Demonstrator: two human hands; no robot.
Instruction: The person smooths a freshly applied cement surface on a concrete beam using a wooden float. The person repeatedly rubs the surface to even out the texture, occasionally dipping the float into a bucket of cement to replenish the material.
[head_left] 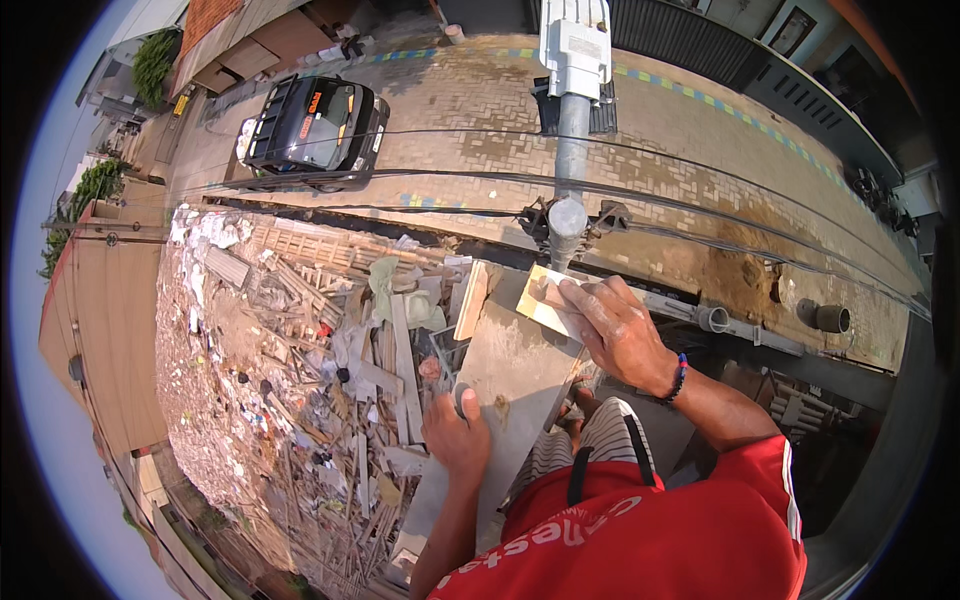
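I look down from a height onto a grey wet cement ledge (515, 370). My right hand (612, 325) presses a flat pale wooden float (545, 303) onto the far end of the ledge. My left hand (455, 435) grips the near left edge of the ledge, with a small round grey object, hard to identify, under its thumb. My red shirt and striped shorts fill the lower right.
Far below on the left lies a heap of broken wood and rubble (300, 360). A black car (315, 125) stands on the paved street. A grey utility pole (570, 150) with cables rises just beyond the ledge. Grey pipes (715, 318) lie to the right.
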